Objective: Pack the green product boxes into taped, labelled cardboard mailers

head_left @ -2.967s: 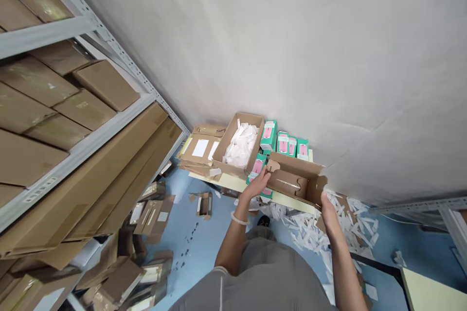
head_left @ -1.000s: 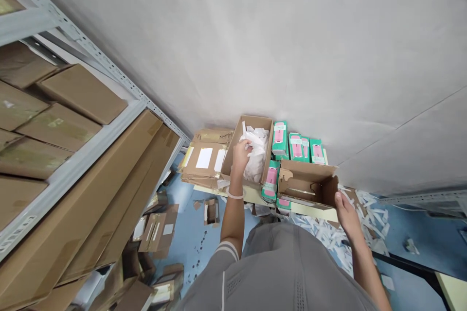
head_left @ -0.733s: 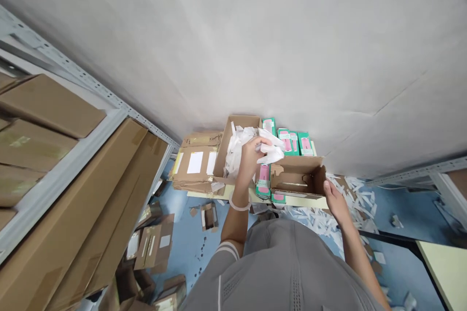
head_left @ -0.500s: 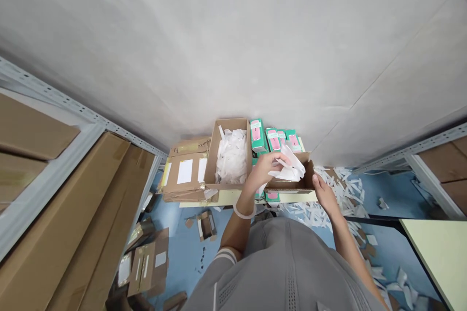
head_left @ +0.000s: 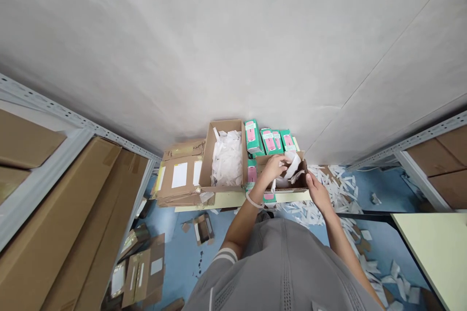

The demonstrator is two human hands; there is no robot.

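Left hand [head_left: 274, 167]: over the small open cardboard box [head_left: 301, 183], grip pinching a wad of white paper [head_left: 292, 167] at the box's mouth.
Right hand [head_left: 318, 194]: on the right near corner of the small open cardboard box, fingers wrapped against its side; how tight the grip is cannot be told from here.
White paper: crumpled, partly inside the box, partly sticking above the rim, touching the left hand.
Small open cardboard box: sits on the pale table [head_left: 226, 199], at its near right edge, top open.
Larger open carton [head_left: 206, 160]: on the table just left of the hands, filled with more white paper wads [head_left: 226, 158].
Green and pink packs [head_left: 268, 140]: standing in a row against the wall, behind the small box; more beside the carton.
Flattened cartons [head_left: 178, 177]: stacked at the left end of the table.
Floor [head_left: 182, 248]: blue, cardboard pieces on the left, white paper strips [head_left: 328, 204] on the right.
Shelving [head_left: 54, 175]: metal racks on both sides loaded with brown boxes.
Bracelet [head_left: 253, 201]: pale band on the left wrist.
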